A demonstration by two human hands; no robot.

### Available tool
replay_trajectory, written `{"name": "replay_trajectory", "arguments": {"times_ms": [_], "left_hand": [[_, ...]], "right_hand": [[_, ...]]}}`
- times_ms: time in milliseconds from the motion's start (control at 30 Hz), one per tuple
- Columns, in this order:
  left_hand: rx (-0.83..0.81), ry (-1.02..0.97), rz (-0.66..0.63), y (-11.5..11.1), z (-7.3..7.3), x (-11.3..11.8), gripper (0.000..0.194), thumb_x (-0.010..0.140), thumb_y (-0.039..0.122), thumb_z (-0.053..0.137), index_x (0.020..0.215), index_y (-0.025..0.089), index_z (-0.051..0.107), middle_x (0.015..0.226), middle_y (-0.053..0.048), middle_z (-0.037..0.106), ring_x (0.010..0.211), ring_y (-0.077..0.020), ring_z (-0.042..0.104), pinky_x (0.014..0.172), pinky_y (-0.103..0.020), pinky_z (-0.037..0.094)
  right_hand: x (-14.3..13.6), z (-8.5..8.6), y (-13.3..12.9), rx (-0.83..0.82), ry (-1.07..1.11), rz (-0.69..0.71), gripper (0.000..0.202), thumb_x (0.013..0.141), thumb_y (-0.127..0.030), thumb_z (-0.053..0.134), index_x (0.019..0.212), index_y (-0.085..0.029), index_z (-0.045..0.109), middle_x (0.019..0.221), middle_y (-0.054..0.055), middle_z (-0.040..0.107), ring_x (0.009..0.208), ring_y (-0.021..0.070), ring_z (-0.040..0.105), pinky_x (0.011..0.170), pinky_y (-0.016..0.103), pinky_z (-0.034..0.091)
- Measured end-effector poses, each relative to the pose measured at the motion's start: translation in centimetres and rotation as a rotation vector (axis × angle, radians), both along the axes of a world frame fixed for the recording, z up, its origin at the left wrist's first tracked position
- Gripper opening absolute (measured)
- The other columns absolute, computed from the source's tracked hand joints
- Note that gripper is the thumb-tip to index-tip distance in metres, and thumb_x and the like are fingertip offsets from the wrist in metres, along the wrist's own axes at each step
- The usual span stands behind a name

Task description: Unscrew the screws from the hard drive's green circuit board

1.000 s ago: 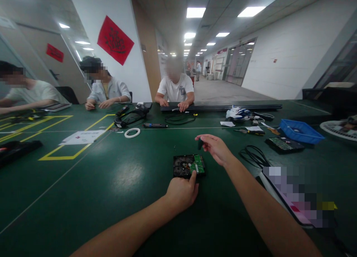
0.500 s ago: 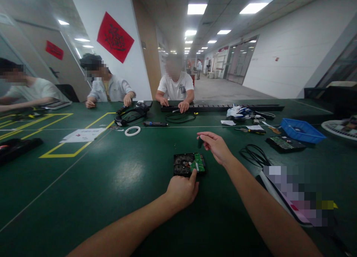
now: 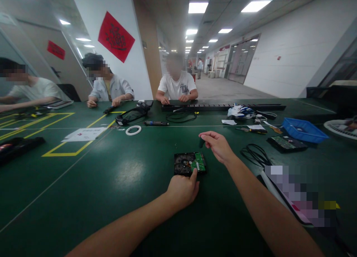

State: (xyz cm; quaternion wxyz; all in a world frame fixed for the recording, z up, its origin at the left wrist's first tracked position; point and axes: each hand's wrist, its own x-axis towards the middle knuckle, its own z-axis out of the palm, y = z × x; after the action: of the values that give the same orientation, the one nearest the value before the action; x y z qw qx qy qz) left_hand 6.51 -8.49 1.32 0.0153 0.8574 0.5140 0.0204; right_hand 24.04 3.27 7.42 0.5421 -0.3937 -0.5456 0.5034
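A hard drive (image 3: 184, 164) lies on the green table with its green circuit board facing up. My left hand (image 3: 182, 190) reaches in from the near side; its outstretched index finger rests on the lower part of the board, the other fingers are curled, and nothing is held between them. Just above the drive's far right corner, my right hand (image 3: 217, 145) is closed in a pinch of thumb and index finger. At its fingertips shows a short, dark green piece (image 3: 201, 142), upright, too dark to tell its kind; I cannot tell whether it touches the drive.
To the right are a coiled black cable (image 3: 255, 155), another drive (image 3: 286, 143), a blue tray (image 3: 305, 130) and a screwdriver (image 3: 256, 130). Farther off are a white ring (image 3: 133, 130), a dark cylindrical tool (image 3: 156, 123) and a long black bar (image 3: 223, 107). Several people sit across the table.
My hands and the hard drive hold nearly the same position. The view shifts slightly. Across the table, one person's hand has drawn back from the cable, and another person's hand has moved left.
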Motion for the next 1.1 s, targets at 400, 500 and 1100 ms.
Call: {"name": "replay_trajectory", "arguments": {"times_ms": [400, 500, 1100], "left_hand": [[-0.009, 0.000, -0.002, -0.05, 0.04, -0.11, 0.057, 0.098, 0.037, 0.040, 0.149, 0.011, 0.037, 0.089, -0.015, 0.073, 0.077, -0.0276, 0.072, 0.071, -0.040, 0.055], [0.005, -0.004, -0.017, 0.00, -0.08, -0.15, 0.057, 0.098, 0.036, 0.040, 0.149, 0.011, 0.037, 0.088, -0.014, 0.073, 0.076, -0.0277, 0.072, 0.071, -0.040, 0.055], [-0.029, 0.003, -0.001, 0.01, 0.13, 0.04, 0.058, 0.098, 0.036, 0.038, 0.150, 0.011, 0.036, 0.090, -0.016, 0.074, 0.080, -0.0288, 0.072, 0.072, -0.040, 0.054]], "right_hand": [[0.41, -0.06, -0.04, 0.144, -0.209, -0.035, 0.028, 0.082, -0.044, 0.065, 0.099, -0.023, 0.073, 0.095, 0.005, 0.071, 0.053, 0.0099, 0.041, 0.046, 0.026, 0.030], [0.38, -0.31, -0.01, 0.205, -0.303, -0.070, 0.031, 0.086, -0.049, 0.062, 0.103, -0.025, 0.071, 0.093, 0.005, 0.070, 0.057, 0.0126, 0.048, 0.051, 0.027, 0.037], [0.16, -0.46, -0.84, 0.626, -0.765, -0.251, 0.038, 0.097, -0.041, 0.049, 0.129, -0.027, 0.063, 0.120, 0.010, 0.062, 0.108, 0.0277, 0.058, 0.099, 0.043, 0.045]]}}
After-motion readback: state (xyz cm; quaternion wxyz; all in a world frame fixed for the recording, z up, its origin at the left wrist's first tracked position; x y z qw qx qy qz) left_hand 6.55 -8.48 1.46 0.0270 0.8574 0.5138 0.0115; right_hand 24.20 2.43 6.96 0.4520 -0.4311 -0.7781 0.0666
